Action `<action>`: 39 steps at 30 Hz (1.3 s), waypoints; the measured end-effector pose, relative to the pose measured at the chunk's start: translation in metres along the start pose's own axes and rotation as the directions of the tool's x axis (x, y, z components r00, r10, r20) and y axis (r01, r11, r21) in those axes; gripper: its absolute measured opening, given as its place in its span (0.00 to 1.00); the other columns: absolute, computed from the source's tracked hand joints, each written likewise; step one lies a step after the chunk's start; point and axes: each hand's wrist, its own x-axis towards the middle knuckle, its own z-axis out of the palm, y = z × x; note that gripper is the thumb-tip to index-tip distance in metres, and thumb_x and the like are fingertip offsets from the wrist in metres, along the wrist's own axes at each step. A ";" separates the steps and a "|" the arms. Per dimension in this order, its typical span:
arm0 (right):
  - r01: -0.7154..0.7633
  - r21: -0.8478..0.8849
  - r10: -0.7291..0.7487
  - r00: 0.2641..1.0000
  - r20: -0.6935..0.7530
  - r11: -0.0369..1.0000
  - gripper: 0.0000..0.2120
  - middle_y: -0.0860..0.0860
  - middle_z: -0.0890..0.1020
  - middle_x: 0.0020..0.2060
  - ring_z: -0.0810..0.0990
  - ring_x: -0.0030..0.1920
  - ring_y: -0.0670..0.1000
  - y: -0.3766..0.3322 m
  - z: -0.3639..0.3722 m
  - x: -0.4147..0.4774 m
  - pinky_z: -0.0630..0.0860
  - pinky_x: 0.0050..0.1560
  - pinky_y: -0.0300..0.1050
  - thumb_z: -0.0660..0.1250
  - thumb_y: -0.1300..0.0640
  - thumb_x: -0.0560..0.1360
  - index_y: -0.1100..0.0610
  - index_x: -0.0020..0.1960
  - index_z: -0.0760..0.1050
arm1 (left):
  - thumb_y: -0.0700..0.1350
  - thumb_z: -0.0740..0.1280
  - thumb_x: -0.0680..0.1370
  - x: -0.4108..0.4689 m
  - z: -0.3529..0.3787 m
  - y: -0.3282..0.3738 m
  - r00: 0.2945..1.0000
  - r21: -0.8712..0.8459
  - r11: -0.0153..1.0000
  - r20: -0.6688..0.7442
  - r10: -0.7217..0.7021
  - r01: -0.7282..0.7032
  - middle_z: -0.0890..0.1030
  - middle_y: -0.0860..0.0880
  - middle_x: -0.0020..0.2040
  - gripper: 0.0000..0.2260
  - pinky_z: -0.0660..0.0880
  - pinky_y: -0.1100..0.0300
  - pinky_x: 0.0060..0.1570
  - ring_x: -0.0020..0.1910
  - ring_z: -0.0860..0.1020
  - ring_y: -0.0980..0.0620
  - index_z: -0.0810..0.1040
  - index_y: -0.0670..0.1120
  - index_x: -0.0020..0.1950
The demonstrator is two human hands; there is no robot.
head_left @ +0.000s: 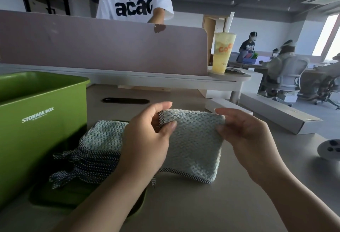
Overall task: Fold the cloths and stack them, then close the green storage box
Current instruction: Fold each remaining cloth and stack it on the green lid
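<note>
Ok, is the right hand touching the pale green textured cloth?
Touching. Head view: the right hand pinches the pale green textured cloth at its top corner.

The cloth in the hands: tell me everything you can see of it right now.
The cloth is pale blue-green, with a knobbly, towel-like weave and black-and-white checked trim along its edges. It looks folded over, top edge raised. The left hand pinches its top left corner at the trim; the right hand pinches the top right. Its lower edge seems to rest on the grey table, beside similar cloths on its left.
</note>
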 end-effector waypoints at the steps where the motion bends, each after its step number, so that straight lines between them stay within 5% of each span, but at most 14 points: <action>1: 0.019 -0.048 -0.020 0.999 -0.029 0.999 0.18 0.42 0.84 0.34 0.80 0.36 0.40 0.001 0.000 0.000 0.74 0.42 0.28 0.70 0.69 0.72 0.44 0.47 0.80 | 0.44 0.74 0.72 0.000 0.000 0.000 1.000 0.036 0.999 -0.012 0.019 -0.019 0.80 0.63 0.43 0.16 0.67 0.79 0.42 0.45 0.78 0.64 0.80 0.56 0.57; 8: 0.063 -0.292 -0.084 0.995 -0.059 0.954 0.11 0.39 0.85 0.38 0.82 0.40 0.40 0.005 0.000 -0.001 0.75 0.47 0.34 0.70 0.60 0.73 0.44 0.47 0.82 | 0.47 0.74 0.71 0.000 -0.002 0.002 0.995 0.100 0.993 -0.074 0.065 -0.058 0.76 0.62 0.35 0.11 0.66 0.79 0.36 0.34 0.75 0.67 0.82 0.51 0.53; 13: 0.075 -0.320 -0.104 0.992 -0.073 0.944 0.06 0.40 0.83 0.35 0.80 0.38 0.40 0.004 -0.001 0.001 0.73 0.42 0.30 0.68 0.58 0.74 0.49 0.46 0.83 | 0.49 0.72 0.72 0.001 -0.004 0.000 0.994 0.111 0.991 -0.069 0.082 -0.074 0.79 0.59 0.35 0.07 0.67 0.78 0.36 0.35 0.76 0.65 0.82 0.51 0.49; 17: 0.099 -0.332 -0.128 0.989 -0.068 0.938 0.04 0.45 0.82 0.37 0.78 0.39 0.44 0.006 0.000 0.002 0.70 0.40 0.29 0.68 0.58 0.74 0.51 0.42 0.81 | 0.49 0.71 0.73 0.003 -0.004 -0.004 0.978 0.215 0.964 -0.106 0.181 -0.156 0.77 0.50 0.45 0.08 0.63 0.80 0.45 0.44 0.74 0.56 0.82 0.46 0.47; 19: 0.125 -0.283 -0.143 0.989 -0.045 0.951 0.02 0.45 0.81 0.41 0.79 0.42 0.45 0.006 0.001 0.001 0.72 0.45 0.31 0.69 0.54 0.73 0.51 0.42 0.80 | 0.52 0.70 0.74 0.003 -0.005 -0.002 0.979 0.162 0.973 -0.091 0.181 -0.165 0.79 0.52 0.45 0.09 0.65 0.79 0.47 0.45 0.75 0.57 0.81 0.48 0.47; 21: 0.158 -0.243 -0.157 0.987 0.024 0.957 0.11 0.44 0.82 0.45 0.80 0.48 0.45 0.003 0.001 -0.002 0.74 0.50 0.38 0.67 0.44 0.69 0.49 0.46 0.79 | 0.59 0.66 0.72 0.002 -0.007 0.004 0.993 0.008 0.993 -0.008 0.118 -0.118 0.81 0.58 0.40 0.09 0.68 0.76 0.41 0.41 0.78 0.61 0.78 0.55 0.44; 23: 0.178 -0.231 -0.148 0.979 0.144 0.956 0.17 0.41 0.82 0.48 0.79 0.53 0.41 -0.003 0.000 -0.006 0.73 0.52 0.34 0.68 0.40 0.65 0.45 0.51 0.79 | 0.60 0.65 0.68 -0.001 -0.006 0.010 0.990 -0.089 0.991 0.091 0.110 -0.102 0.82 0.59 0.38 0.09 0.70 0.75 0.39 0.41 0.80 0.63 0.77 0.58 0.42; 25: 0.179 -0.227 -0.110 0.951 0.288 0.957 0.18 0.39 0.83 0.46 0.80 0.49 0.38 -0.010 0.001 -0.011 0.75 0.47 0.32 0.72 0.41 0.62 0.42 0.51 0.79 | 0.59 0.67 0.67 -0.005 -0.004 0.015 0.973 -0.159 0.982 0.187 0.133 -0.104 0.83 0.59 0.39 0.08 0.72 0.73 0.38 0.39 0.80 0.63 0.78 0.58 0.41; 27: 0.147 -0.246 -0.045 0.925 0.376 0.958 0.17 0.45 0.83 0.36 0.80 0.36 0.41 -0.012 0.006 -0.014 0.77 0.38 0.43 0.71 0.40 0.60 0.47 0.45 0.81 | 0.59 0.68 0.65 -0.007 -0.003 0.018 0.959 -0.191 0.978 0.248 0.136 -0.089 0.84 0.59 0.39 0.10 0.76 0.68 0.39 0.38 0.81 0.62 0.80 0.57 0.41; 31: 0.079 -0.317 0.006 0.966 0.259 0.945 0.18 0.56 0.73 0.27 0.68 0.28 0.46 -0.010 0.009 -0.012 0.67 0.29 0.44 0.74 0.46 0.63 0.61 0.36 0.77 | 0.60 0.69 0.66 -0.006 0.000 0.013 0.981 -0.201 0.978 0.176 0.087 -0.051 0.84 0.59 0.41 0.13 0.74 0.71 0.42 0.42 0.81 0.62 0.81 0.54 0.45; 35: -0.063 -0.080 0.063 0.998 0.000 0.995 0.10 0.53 0.77 0.28 0.74 0.31 0.49 -0.012 0.001 -0.006 0.71 0.35 0.46 0.75 0.55 0.68 0.62 0.37 0.78 | 0.68 0.71 0.62 -0.004 0.006 0.005 0.962 -0.243 0.942 0.202 -0.185 0.232 0.81 0.58 0.53 0.30 0.73 0.68 0.52 0.52 0.79 0.63 0.76 0.57 0.60; 39: -0.205 0.302 0.181 0.978 0.106 0.931 0.06 0.55 0.85 0.38 0.84 0.38 0.55 -0.022 -0.002 -0.008 0.81 0.38 0.53 0.71 0.55 0.65 0.57 0.38 0.82 | 0.68 0.75 0.58 -0.011 0.012 0.012 0.828 -0.324 0.807 0.458 -0.323 0.494 0.83 0.59 0.54 0.36 0.74 0.58 0.59 0.52 0.80 0.62 0.71 0.57 0.63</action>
